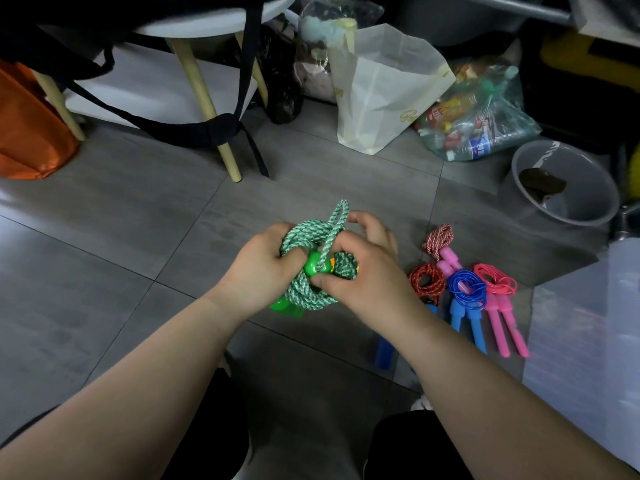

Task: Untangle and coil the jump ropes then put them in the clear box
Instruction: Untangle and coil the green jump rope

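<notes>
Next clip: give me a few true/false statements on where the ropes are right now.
1. The left hand and right hand both grip the green rope. True.
2. The pink rope is in the right hand. False: it lies coiled on the floor, beside the blue rope.
3. The blue rope has blue handles. True.
4. The green rope is stretched straight along the floor. False: it is bundled between the hands.

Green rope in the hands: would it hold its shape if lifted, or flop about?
Probably floppy: the green rope is braided cord, bending in soft loops in the left hand. Its coil likely springs loose unless held, as the right hand pinches a strand by the green handle. Likely light; the handle ends might dangle and swing.
</notes>
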{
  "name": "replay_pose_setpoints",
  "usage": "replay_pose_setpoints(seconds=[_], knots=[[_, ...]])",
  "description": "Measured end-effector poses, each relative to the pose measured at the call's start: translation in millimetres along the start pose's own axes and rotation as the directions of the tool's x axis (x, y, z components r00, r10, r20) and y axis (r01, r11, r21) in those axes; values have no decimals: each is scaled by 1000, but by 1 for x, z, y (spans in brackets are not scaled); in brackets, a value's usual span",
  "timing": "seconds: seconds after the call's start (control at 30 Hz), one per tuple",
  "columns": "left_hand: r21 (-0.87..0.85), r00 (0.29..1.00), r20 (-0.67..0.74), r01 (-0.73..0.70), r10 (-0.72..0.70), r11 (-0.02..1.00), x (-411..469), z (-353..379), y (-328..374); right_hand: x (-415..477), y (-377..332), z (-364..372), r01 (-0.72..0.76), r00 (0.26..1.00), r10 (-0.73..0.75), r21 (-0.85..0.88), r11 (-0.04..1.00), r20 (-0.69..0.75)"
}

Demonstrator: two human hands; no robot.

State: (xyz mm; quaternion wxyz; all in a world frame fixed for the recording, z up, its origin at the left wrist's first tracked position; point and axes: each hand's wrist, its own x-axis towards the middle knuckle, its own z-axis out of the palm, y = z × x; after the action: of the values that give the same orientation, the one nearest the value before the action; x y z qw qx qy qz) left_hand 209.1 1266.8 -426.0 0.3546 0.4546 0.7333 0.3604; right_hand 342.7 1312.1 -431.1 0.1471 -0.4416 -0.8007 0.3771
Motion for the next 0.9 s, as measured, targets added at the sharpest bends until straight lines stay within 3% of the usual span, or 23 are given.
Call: replay_pose_setpoints(seconds=[0.1,0.17,0.2,0.27,0.33,0.4,0.53,0.63,0.73,0.9], knots=[[-48,1000,-17,23,-24,999,1,1,-1,-3,-3,4,22,998,-21,32,999,-60],[-146,998,-29,50,-55,988,1,1,-1,-6,-7,7,66,992,-45,187,980,-114],[-197,997,-28,64,-71,978,1,1,0,-5,-9,6,58,989,-9,326,944,-149],[-274,995,-21,92,-101,957,2,-2,1,1,-6,0,6,964,163,630,777,-211],[-346,992,-2,115,-123,931,2,-4,2,9,6,-3,-74,929,323,767,637,-179],[-420,992,35,127,-124,899,2,-5,3,12,13,-1,-162,961,269,652,741,-67],[-515,984,111,179,-142,838,3,-2,1,1,13,18,-173,978,105,432,885,178],[-604,976,181,206,-119,770,-1,-1,5,4,18,18,-144,983,115,215,966,144],[-712,977,166,213,-135,669,0,-9,10,4,30,16,-96,977,123,-154,983,173],[-659,986,87,164,-142,734,4,-19,4,3,36,4,-138,983,169,-334,933,67]])
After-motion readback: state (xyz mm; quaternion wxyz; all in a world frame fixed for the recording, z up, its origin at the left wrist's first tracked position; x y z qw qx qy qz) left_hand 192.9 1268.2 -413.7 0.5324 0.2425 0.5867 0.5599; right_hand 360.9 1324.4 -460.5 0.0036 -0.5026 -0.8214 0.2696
